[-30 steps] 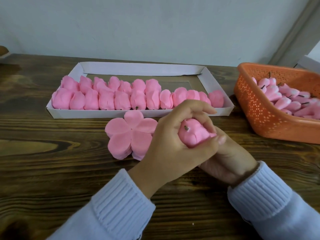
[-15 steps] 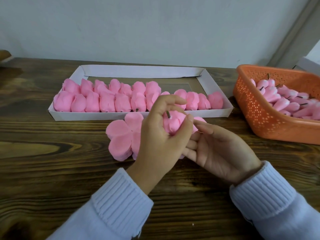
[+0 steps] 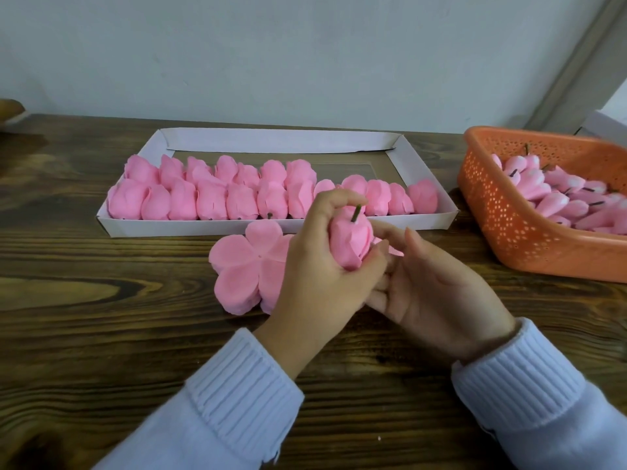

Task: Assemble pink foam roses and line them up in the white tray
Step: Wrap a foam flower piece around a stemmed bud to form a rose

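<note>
Five fingers of the left hand were curled round the rose at the centre of the frame. The thumb pressed its lower side and the index finger arched over the top beside the dark stem, which stuck up and out of the petals. The right hand lay palm-up just to the right. Its fingers were loosely spread and gripped nothing, with their tips at the rose's side, though it could not be told whether they pressed or only brushed it. The step looked like the last shaping before placing. To do it well, the squeeze probably had to be light, since foam dents, with the outer petals closed evenly round the stem and the free hand smoothing any lip that sprang open. Just left of the hands a flat petal stack lay on the surface, partly hidden by the left hand. Beyond it, the white tray held the finished roses in two rows. The near row ran almost wall to wall, and the far row stopped about halfway, leaving bare floor at the tray's upper right, likely the next slot. At the right edge of the frame, an orange basket held unwrapped buds.
</note>
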{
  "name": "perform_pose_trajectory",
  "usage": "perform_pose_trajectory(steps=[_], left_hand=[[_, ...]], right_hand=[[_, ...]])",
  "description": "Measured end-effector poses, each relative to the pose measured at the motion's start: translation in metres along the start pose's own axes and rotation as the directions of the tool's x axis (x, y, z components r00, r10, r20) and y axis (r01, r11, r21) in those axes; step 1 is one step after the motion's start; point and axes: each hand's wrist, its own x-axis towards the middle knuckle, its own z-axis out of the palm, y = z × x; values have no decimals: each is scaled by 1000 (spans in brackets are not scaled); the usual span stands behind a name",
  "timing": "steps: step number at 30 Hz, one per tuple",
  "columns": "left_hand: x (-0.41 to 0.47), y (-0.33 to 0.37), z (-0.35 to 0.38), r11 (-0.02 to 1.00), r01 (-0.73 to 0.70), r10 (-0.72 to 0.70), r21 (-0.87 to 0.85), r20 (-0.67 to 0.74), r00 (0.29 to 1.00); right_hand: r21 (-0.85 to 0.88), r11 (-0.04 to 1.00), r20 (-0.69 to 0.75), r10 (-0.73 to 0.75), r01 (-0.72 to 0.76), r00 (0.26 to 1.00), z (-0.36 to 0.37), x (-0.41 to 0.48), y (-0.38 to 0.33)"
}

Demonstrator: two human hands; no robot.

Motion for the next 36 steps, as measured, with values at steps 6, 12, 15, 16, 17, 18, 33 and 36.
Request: perform_pose_trajectory(steps=[6,12,15,16,17,18,33,36], left_hand=[[1,-2,-1,996,-26,30,80,-49,998],[-1,-4,1,991,104,-116,82,164,980],[-3,-2,2,989,114,-134,95,243,961],[-4,-2,3,990,110,-130,91,260,957],[-5,-2,3,990,103,-124,92,272,954],[-5,-2,3,990,94,-119,101,281,952],[-5,1,2,993,-77,55,88,230,972],[-2,3,0,981,-180,176,78,59,983]], right_hand=[[-384,895,-201,-322,228,925,0,1,6],[-636,704,-133,-504,316,854,-4,-2,6],[-702,635,-70,-511,321,857,-3,-2,6],[-711,615,-45,-523,340,851,-4,-2,7],[-717,595,-24,-541,363,841,-5,-2,8],[-715,586,-12,-557,382,831,-5,-2,8],[-622,604,-286,-768,498,574,-7,0,-1],[-663,583,-264,-770,470,582,-7,1,3]])
